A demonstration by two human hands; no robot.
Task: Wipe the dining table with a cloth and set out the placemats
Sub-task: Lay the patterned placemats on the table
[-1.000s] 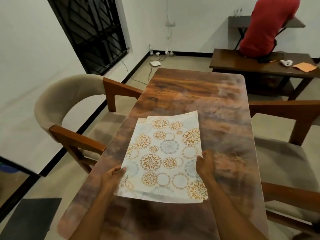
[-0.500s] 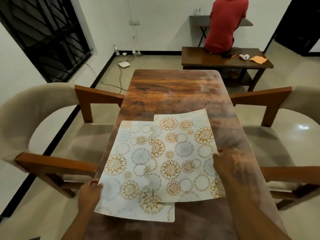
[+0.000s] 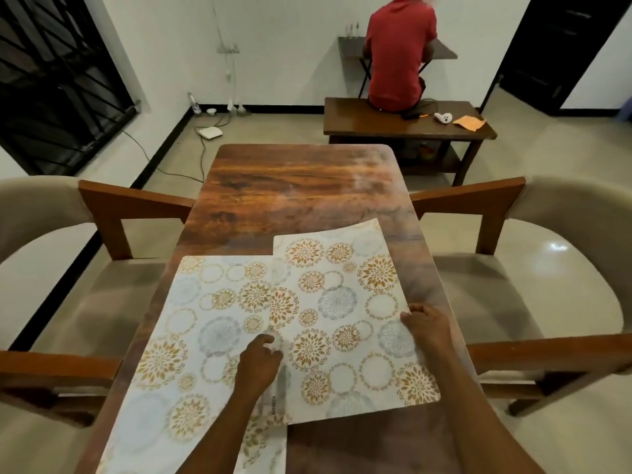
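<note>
The right mat (image 3: 342, 302) lies partly over the left mat (image 3: 191, 336) on the table (image 3: 301, 186). The right hand (image 3: 427, 328) grips its right edge. The left hand (image 3: 260, 366) curls at its left edge — I cannot tell if it holds.

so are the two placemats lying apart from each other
No, the right placemat lies over the right edge of the left placemat, so they overlap on the table.

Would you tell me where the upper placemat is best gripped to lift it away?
Make your grip on the right long edge of the upper placemat, coming from the right, where the right hand holds it. It is a thin flat sheet; that edge lies over bare table, clear of the lower placemat.
</note>
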